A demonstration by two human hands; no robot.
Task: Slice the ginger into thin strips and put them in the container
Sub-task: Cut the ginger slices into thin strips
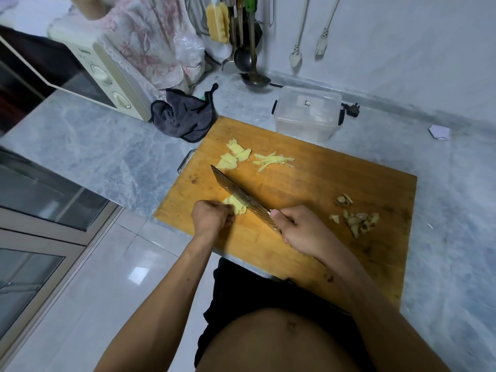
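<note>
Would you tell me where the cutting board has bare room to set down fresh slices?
The cutting board is bare in the middle, between the ginger strips, the knife and the peel scraps, and along its near right edge. The left side is crowded with ginger slices and both hands.

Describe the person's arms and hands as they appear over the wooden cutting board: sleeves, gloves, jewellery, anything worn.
Both forearms are bare from elbow to wrist, with no sleeves in view. The left hand and the right hand wear no gloves; no ring, watch or bracelet shows on either. Fingernails look short and unpainted where visible.
</note>
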